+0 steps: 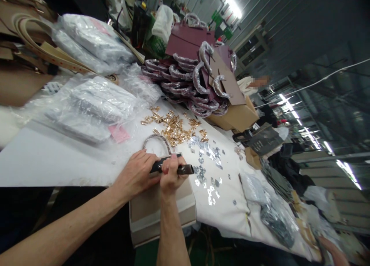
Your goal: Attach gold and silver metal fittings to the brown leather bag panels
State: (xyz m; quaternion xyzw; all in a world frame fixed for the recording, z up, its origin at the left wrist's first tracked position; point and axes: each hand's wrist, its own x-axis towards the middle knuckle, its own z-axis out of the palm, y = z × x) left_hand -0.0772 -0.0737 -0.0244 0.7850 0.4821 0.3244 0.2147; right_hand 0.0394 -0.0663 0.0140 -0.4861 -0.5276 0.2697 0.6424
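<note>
A beige handbag [148, 216] with a dark upper edge rests at the table's front edge, its wrapped handle loop [157, 137] lying toward the back. My left hand [138, 169] holds the bag's top edge with bent fingers. Close beside it, my right hand [171, 173] is closed around a dark brown bar-like piece [186, 169], whose end sticks out to the right. Whether this piece is a tool or a strap of the bag, I cannot tell. Just beyond the bag lie a heap of gold metal fittings [176, 129] and scattered silver metal plates [200, 167].
Purple handbags [189, 40] with plastic-wrapped handles are piled at the back, near a cardboard box [245, 115]. Plastic-wrapped packs [101, 104] lie at the left on the white table [58, 158]. Another person's hand [332, 248] shows at lower right.
</note>
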